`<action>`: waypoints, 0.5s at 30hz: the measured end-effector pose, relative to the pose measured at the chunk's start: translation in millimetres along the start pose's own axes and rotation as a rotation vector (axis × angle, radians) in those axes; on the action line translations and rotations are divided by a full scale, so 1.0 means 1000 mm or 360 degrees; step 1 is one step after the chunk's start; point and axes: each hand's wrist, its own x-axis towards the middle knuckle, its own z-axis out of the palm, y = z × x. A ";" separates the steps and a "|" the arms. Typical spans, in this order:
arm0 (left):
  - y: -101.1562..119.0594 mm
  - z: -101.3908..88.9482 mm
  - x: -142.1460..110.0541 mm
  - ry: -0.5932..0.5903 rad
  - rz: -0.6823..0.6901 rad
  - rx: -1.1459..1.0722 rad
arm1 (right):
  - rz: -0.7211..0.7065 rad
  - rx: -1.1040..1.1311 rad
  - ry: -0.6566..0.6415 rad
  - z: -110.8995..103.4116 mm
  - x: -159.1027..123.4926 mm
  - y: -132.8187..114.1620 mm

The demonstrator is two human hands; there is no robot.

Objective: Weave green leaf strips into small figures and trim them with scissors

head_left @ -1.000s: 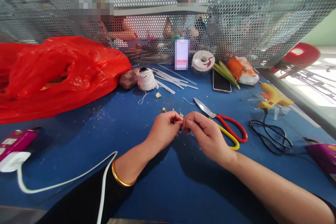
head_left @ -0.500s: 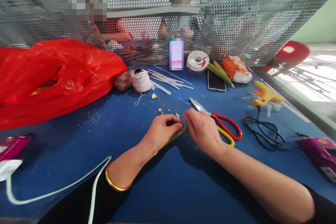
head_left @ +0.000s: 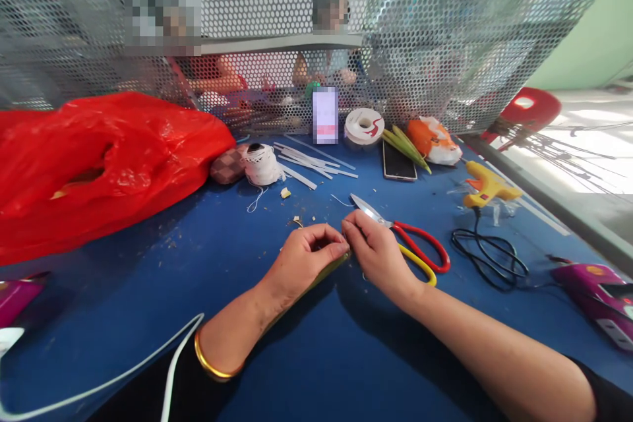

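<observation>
My left hand (head_left: 309,257) is closed in a pinch around a long green leaf-like piece (head_left: 330,270), which runs back under the palm toward the wrist. At the tip of that piece, my right hand (head_left: 373,247) has its thumb and fingers pressed together. What the right fingers hold, if anything, is too small and covered to make out. Just beyond the right hand lie scissors (head_left: 419,237) with one red and one yellow handle, blades pointing away to the left. Small pale scraps (head_left: 297,219) are scattered in front of the left hand.
A red plastic bag (head_left: 113,165) fills the left side. White strips (head_left: 309,163), a thread cone (head_left: 261,166), a ribbon spool (head_left: 364,126) and green leaf-like pieces (head_left: 406,145) on a phone line the back. A yellow glue gun (head_left: 487,186) and its cord are at right. People sit behind the mesh.
The camera view has shifted slightly, moving the tabletop things a little. Both hands stay close together, and more of the green piece shows under the left hand.
</observation>
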 end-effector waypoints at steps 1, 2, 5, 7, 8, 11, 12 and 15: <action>0.001 0.000 0.000 -0.0021 0.0017 -0.0012 | 0.0006 0.0037 -0.0007 0.000 0.000 0.000; 0.001 0.000 0.000 -0.0042 0.0032 -0.0018 | 0.0006 0.0068 -0.0013 0.000 0.000 0.000; 0.004 -0.002 0.000 -0.0106 0.0043 0.0002 | -0.0003 0.0135 -0.0029 0.001 0.001 0.000; 0.005 -0.003 0.000 -0.0153 0.0026 0.0040 | 0.0012 0.0172 -0.0060 0.001 0.001 0.002; 0.005 -0.004 0.001 -0.0172 0.0021 0.0063 | 0.0026 0.0187 -0.0079 0.001 0.001 0.002; 0.002 -0.006 0.003 -0.0172 0.0022 0.0151 | -0.0006 0.0144 -0.0061 -0.001 0.003 0.004; 0.000 -0.007 0.004 -0.0159 0.0019 0.0174 | -0.0049 0.0100 -0.0025 -0.003 0.004 0.005; -0.005 -0.011 0.008 -0.0097 -0.0022 0.0197 | -0.0208 -0.0036 0.0053 -0.010 0.007 0.005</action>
